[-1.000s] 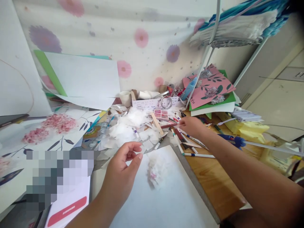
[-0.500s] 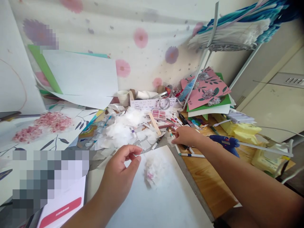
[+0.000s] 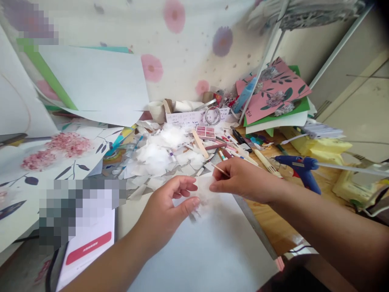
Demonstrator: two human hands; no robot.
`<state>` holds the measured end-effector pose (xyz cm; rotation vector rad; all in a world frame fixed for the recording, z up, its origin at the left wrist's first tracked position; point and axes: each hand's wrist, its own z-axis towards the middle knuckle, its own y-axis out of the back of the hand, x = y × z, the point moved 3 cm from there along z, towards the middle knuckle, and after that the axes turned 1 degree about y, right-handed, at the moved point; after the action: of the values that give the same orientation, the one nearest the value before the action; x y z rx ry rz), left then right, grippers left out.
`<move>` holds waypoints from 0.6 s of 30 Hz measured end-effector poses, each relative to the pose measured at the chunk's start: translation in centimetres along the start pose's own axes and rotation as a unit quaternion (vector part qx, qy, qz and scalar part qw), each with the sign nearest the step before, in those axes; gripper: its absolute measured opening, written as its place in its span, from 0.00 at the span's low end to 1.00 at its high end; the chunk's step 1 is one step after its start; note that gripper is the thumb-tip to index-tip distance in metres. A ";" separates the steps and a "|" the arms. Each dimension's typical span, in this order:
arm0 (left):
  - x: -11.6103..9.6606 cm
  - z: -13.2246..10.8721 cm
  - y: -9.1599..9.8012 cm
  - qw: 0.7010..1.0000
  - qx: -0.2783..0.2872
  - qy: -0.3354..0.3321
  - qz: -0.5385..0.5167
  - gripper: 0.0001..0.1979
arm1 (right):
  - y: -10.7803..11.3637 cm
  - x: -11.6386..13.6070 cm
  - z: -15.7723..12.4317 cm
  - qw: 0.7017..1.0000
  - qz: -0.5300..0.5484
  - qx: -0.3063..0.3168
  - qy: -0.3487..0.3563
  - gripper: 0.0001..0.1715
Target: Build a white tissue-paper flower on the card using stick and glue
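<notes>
My right hand (image 3: 234, 178) is closed on a thin wooden stick (image 3: 221, 170), which sticks out to the upper left past the fingers. A fluffy white tissue clump (image 3: 204, 198) lies on a large white sheet (image 3: 206, 251) just below and left of that hand. At the clump's left side, my left hand (image 3: 173, 200) has curved fingers, with thumb and forefinger apart. The thumb tip overlaps the clump's edge; whether it touches I cannot tell. Beyond both hands, white tissue scraps (image 3: 154, 158) lie heaped.
Pens, a wooden craft stick (image 3: 199, 144) and a pink palette (image 3: 205, 132) lie behind the scraps. A blue glue gun (image 3: 299, 164) sits at right on the wooden tabletop. A phone (image 3: 88, 239) is at lower left, near a sheet with pink flowers (image 3: 69, 145).
My right hand has come back from the pens toward the tissue clump with the thin stick in it. My left hand has moved right to the clump. The view has tilted down.
</notes>
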<state>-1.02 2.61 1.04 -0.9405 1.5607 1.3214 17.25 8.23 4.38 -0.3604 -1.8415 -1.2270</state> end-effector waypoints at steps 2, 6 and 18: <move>0.1 0.0 -0.5 0.999 0.021 0.021 -0.040 0.13 | -1.1 0.4 -0.3 1.000 0.014 -0.006 -0.010 0.12; 0.1 0.2 -0.9 0.997 0.012 0.033 -0.068 0.07 | -2.1 0.6 -0.3 1.000 0.029 -0.002 -0.007 0.10; 0.7 1.1 1.3 0.991 -0.093 0.044 0.090 0.11 | -1.8 -1.0 1.3 0.997 0.047 -0.050 -0.028 0.02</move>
<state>-2.28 3.87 0.70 -1.0021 1.6415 1.5936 16.02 8.71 2.38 -0.5364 -1.7930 -1.2573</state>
